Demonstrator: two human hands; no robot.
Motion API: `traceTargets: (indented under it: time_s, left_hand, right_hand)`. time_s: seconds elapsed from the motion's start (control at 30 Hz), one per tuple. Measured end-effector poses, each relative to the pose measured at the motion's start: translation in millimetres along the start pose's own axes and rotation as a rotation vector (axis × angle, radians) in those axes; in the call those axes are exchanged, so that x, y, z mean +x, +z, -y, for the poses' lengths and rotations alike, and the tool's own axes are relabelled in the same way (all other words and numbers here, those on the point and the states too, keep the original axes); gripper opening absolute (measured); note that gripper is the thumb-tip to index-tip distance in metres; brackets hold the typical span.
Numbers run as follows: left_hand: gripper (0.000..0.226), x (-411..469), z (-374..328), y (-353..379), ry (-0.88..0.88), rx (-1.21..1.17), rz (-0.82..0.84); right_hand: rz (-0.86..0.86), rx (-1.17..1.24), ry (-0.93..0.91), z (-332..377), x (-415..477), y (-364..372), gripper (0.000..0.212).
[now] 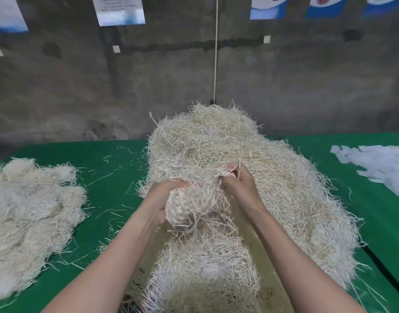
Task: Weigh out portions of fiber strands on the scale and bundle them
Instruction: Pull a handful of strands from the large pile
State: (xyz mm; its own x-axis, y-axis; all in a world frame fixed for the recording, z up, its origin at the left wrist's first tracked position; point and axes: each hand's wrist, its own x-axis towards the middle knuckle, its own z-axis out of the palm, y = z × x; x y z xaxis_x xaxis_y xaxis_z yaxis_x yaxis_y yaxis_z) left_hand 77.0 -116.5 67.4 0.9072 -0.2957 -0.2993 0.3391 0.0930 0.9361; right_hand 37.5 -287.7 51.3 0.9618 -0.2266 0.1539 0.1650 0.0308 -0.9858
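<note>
Both hands meet at ctr frame. The left hand [164,196] cups the clump [194,199] from its left side, fingers curled round it. The right hand [239,185] grips the clump's upper right, fingers dug into the fiber, w/ a few strands poking up past the knuckles. The clump is a pale, rounded wad held between the two palms, over the lower part of the heap [261,163], frayed ends hanging off its underside. The heap is big and runs from ctr frame down to the bottom edge and off to the lower right. A 2nd pile [29,213], flatter and whiter, sits at left, well apart from the heap. Between them is green cloth [117,154] w/ loose strands [103,177] scattered on it. Paper bits [379,166] lie at far right on the cloth. Behind, there's a grey wall [148,86], a thin cord [215,53] hanging straight down to the heap's top, and posters [119,10] along the top edge, too blurred to read.
</note>
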Motion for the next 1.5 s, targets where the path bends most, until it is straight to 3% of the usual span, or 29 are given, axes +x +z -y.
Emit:
traceTargets:
  time_s: [0.1, 0.13, 0.2, 0.27, 0.33, 0.47, 0.5, 0.57, 0.6, 0.9, 1.0, 1.07, 1.13, 1.17, 1.23, 1.27, 1.3, 1.33, 1.4, 1.43, 1.5]
  left_hand:
    - [0.055, 7, -12, -5, 0.028, -0.218, -0.026]
    - [0.041, 7, -15, -4, 0.014, -0.283, -0.027]
    - [0.006, 10, -15, -2, 0.016, -0.323, -0.070]
    - [0.011, 14, -5, -4, 0.014, -0.345, -0.160]
    - [0.003, 15, 3, -7, 0.012, -0.369, -0.180]
    - [0.069, 18, 1, -13, 0.069, -0.358, -0.227]
    - [0.064, 17, -1, -14, 0.074, -0.358, -0.226]
    - [0.018, 16, -4, -18, 0.063, -0.384, -0.229]
    - [0.006, 18, -3, -21, 0.059, -0.391, -0.247]
    - [0.013, 9, -19, -52, 0.162, -0.472, -0.268]
    - [0.006, 5, -27, -52, 0.171, -0.365, -0.209]
    - [0.014, 0, -30, -48, 0.165, -0.265, -0.171]
    - [0.013, -2, -32, -42, 0.182, -0.200, -0.176]
    - [0.015, -1, -34, -40, 0.196, -0.136, -0.207]
    - [0.016, -8, -39, -33, 0.226, -0.037, -0.248]
    - [0.017, -10, -41, -31, 0.225, -0.032, -0.217]
    - [0.021, -15, -45, -31, 0.207, -0.034, -0.173]
    - [0.018, -19, -49, -33, 0.201, -0.049, -0.125]
    - [0.008, -26, -55, -45, 0.204, -0.120, -0.082]
    - [0.007, -29, -58, -51, 0.193, -0.138, -0.094]
    - [0.005, -29, -56, -62, 0.174, -0.139, -0.139]
  right_hand:
    - [0.232, -0.394, -0.007, -31, -5, -2, 0.015]
    - [0.316, -0.633, -0.029, -48, -7, -1, 0.008]
    - [0.405, -1.071, -0.086, -82, -11, -8, 0.017]
    - [0.413, -1.224, -0.065, -104, -12, -24, 0.023]
    - [0.416, -1.238, -0.019, -115, -15, -35, 0.030]
    - [0.433, -1.186, -0.014, -112, -18, -45, 0.010]
    - [0.438, -1.189, -0.002, -109, -18, -47, 0.017]
    - [0.415, -1.228, 0.026, -104, -19, -53, 0.021]
    - [0.391, -1.239, 0.034, -101, -19, -58, 0.019]
    - [0.383, -1.220, 0.131, -83, -26, -81, 0.024]
    - [0.436, -1.179, 0.109, -38, -25, -64, 0.017]
    - [0.308, -1.096, 0.011, -2, -20, -51, 0.014]
    - [0.042, -1.023, -0.168, 20, -14, -34, 0.027]
    - [-0.006, -1.005, -0.235, 23, -11, -22, 0.043]
    - [0.177, -0.907, -0.158, 15, -4, 9, 0.095]
    - [0.325, -0.893, -0.070, 3, -2, 25, 0.105]
    - [0.422, -0.894, -0.010, -15, 1, 35, 0.101]
    - [0.431, -0.883, 0.043, -33, 5, 36, 0.082]
    - [0.232, -0.817, 0.158, -67, 17, 16, 0.033]
    - [0.125, -0.834, 0.214, -83, 21, -2, 0.021]
    - [0.033, -0.996, 0.292, -105, 20, -36, 0.022]
